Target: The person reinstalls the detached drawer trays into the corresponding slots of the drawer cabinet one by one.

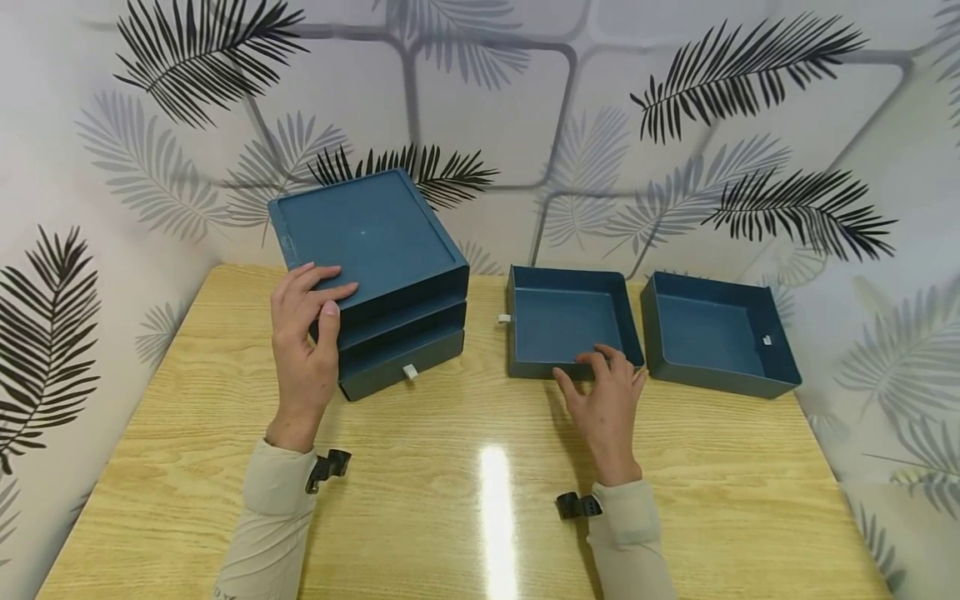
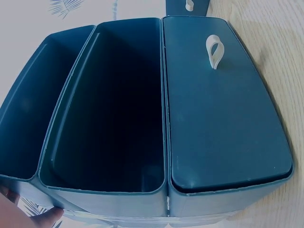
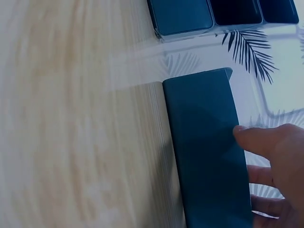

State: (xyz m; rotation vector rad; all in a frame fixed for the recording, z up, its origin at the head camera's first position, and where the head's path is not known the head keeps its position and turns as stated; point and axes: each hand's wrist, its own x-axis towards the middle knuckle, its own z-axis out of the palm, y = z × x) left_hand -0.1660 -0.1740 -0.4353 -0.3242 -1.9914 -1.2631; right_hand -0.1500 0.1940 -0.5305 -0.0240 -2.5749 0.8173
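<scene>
1. Pinching the near wall of the middle drawer [image 1: 555,321], the right hand [image 1: 606,400] has its thumb outside and fingers over the rim; the drawer sits by the far edge of the table [image 1: 420,483], right of centre.
2. Thin walls suggest a light, fairly stiff drawer, probably plastic or coated board. Its smooth faces may slip under a dry fingertip, so a wall held between thumb and fingers looks surer than a flat push.
3. Its white pull tab [image 1: 504,318] is on the side facing the cabinet [image 1: 367,237]; being small, it should suit pulling better than lifting.
4. The left hand [image 1: 306,325] has its fingers spread over the cabinet's top at the near left corner; how firmly they press, I cannot tell.
5. Toward the table's far left corner, the cabinet has two empty upper slots and a bottom drawer [image 1: 375,377] in place. It is likely light enough to slide if pushed, so steadying a top corner makes sense.
6. The end drawer [image 1: 697,329], near the table's far right corner, should handle alike; its rims could flex or scuff if squeezed hard.
</scene>
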